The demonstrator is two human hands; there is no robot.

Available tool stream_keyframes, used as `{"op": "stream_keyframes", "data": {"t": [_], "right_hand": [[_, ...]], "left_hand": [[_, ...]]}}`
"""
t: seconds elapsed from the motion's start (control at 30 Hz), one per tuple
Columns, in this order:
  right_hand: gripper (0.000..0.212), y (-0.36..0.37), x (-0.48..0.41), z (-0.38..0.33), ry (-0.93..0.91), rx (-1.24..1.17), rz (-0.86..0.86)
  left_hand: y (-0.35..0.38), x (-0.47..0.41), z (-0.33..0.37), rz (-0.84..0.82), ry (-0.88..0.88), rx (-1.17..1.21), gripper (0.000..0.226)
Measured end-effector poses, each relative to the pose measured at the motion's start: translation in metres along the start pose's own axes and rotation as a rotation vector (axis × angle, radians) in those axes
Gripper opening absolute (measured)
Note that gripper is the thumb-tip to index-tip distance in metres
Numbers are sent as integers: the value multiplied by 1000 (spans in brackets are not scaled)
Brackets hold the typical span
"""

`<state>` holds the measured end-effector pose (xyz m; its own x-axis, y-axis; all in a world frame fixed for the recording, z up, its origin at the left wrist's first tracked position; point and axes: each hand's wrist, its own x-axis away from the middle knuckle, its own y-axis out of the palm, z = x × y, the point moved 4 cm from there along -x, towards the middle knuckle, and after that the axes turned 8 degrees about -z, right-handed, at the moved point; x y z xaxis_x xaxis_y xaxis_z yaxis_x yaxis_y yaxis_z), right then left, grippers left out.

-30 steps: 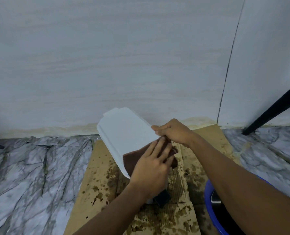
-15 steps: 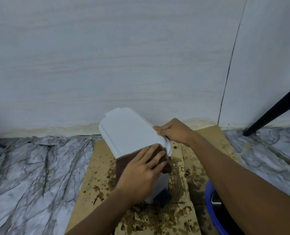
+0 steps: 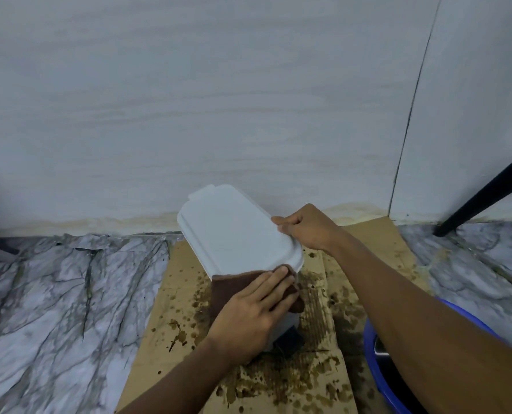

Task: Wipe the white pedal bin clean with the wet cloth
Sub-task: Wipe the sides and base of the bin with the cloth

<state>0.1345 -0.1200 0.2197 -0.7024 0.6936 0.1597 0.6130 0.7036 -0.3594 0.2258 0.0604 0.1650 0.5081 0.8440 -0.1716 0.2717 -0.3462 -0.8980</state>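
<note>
A person's two bare arms reach down to a white pedal bin (image 3: 237, 234). It stands on a sheet of cardboard (image 3: 183, 282) laid over a marble-patterned floor (image 3: 54, 294), close to the cardboard's far edge, where a pale wall (image 3: 219, 100) rises. The bin's lid is down, so its inside is hidden. A black pedal (image 3: 287, 342) shows at its foot.

The left hand (image 3: 248, 318) lies flat with straight fingers, pressing a brown wet cloth (image 3: 228, 288) against the bin's front face, just under the lid's front lip. The right hand (image 3: 305, 228) curls its fingers round the lid's right edge and grips it.

At the cardboard's near right corner sits a blue bucket (image 3: 374, 369), mostly covered by the right forearm. Its inside looks dark, and I cannot tell what it holds.

Brown spatters cover the cardboard, thickest near the bin's foot and toward the near edge. The floor spreads wide beyond the cardboard's left edge. Past the far right corner, a slanted black leg (image 3: 488, 189) meets the floor near the wall.
</note>
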Motion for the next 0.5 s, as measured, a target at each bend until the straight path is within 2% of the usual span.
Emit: {"op": "stream_keyframes", "data": {"t": [0.1, 0.17, 0.27, 0.37, 0.5], "right_hand": [[19, -2, 4, 1, -4, 10, 30], [20, -3, 4, 2, -3, 12, 30], [20, -1, 1, 4, -1, -12, 6], [18, 1, -1, 4, 1, -10, 18], [18, 2, 2, 10, 28, -30, 55]], "left_hand": [[-4, -32, 8, -41, -31, 41, 51], [-7, -32, 3, -5, -83, 69, 48], [-12, 1, -27, 60, -330, 255, 51], [-13, 25, -65, 13, -585, 533, 61], [-6, -7, -108, -98, -663, 677, 63]]}}
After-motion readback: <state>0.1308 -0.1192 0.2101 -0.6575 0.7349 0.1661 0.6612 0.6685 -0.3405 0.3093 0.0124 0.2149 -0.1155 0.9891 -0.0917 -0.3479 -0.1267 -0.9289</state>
